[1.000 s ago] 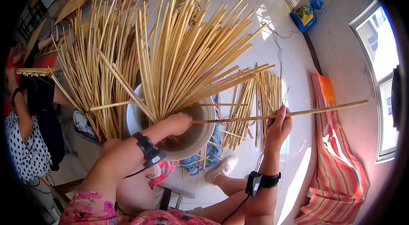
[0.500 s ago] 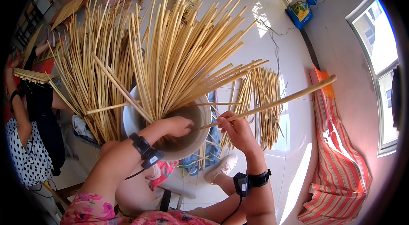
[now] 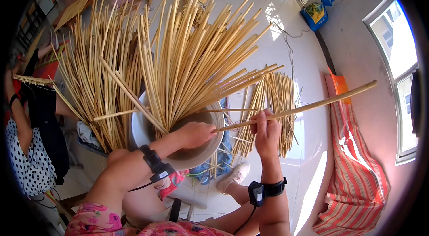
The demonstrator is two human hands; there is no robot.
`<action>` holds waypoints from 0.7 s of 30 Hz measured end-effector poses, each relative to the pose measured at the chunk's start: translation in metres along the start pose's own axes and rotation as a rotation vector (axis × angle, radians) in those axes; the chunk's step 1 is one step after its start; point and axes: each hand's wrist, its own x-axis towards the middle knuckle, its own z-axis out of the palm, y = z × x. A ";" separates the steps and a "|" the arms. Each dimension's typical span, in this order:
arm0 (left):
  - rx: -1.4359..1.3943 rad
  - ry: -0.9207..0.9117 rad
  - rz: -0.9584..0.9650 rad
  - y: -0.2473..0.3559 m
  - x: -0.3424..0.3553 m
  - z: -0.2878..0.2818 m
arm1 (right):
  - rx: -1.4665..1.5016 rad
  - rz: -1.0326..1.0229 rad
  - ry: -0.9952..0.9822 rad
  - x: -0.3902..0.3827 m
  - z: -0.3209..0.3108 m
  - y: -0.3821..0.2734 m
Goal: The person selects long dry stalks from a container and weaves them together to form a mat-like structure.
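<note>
A long, pale plant stalk (image 3: 321, 103) slants up to the right across my front. My left hand (image 3: 195, 135) is closed around its lower left end, over the rim of a white bucket (image 3: 218, 140). Farther along the stalk, my right hand (image 3: 267, 133) pinches it between thumb and fingers. A thick sheaf of similar stalks (image 3: 192, 64) fans upward out of the bucket, with several leaning toward the right. My left forearm covers part of the bucket's near side.
Left of the bucket stands another sheaf of stalks (image 3: 105, 75). More stalks (image 3: 282, 111) lie on the floor to the right. A red striped cloth (image 3: 355, 164) lies by the right wall. Another person in a polka-dot garment (image 3: 31, 160) sits at far left.
Both hands and the stalk have shifted right. My left hand has come from inside the bucket to its right rim, and my right hand has risen slightly.
</note>
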 end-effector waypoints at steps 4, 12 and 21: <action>0.088 -0.103 -0.175 -0.020 -0.007 0.005 | 0.205 -0.008 0.464 0.019 -0.061 0.003; -0.008 -0.042 -0.243 -0.020 -0.007 -0.009 | 0.747 0.096 0.620 0.024 -0.107 0.016; -0.918 0.349 0.156 0.041 -0.009 -0.026 | 1.120 0.403 -0.114 -0.017 0.050 -0.007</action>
